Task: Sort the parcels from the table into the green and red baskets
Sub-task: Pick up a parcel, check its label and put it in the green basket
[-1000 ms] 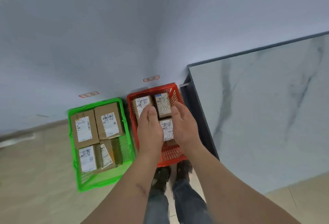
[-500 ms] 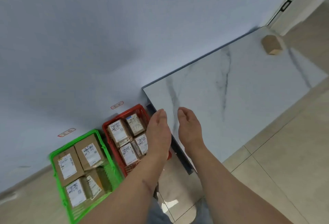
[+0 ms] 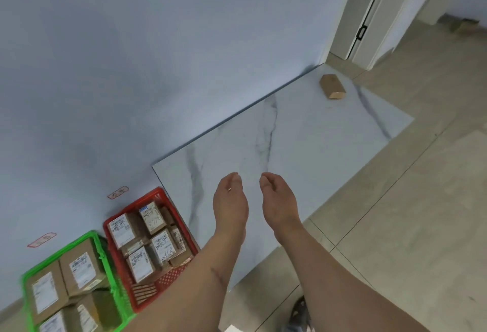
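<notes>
Both hands empty over the near end of the worktop (image 3: pixel 303 147), side by side, not touching. Left hand (image 3: pixel 229 204) and right hand (image 3: pixel 278 204) have fingers loosely curled, holding nothing. I see one parcel (image 3: pixel 332 86) left, at the far end of the worktop near the wall, well apart from the hands. Red basket (image 3: pixel 168 279) sits on the floor just beside the worktop's left edge, packed with labelled boxes. Green basket (image 3: pixel 105 258) is just left of it, also holding boxes.
</notes>
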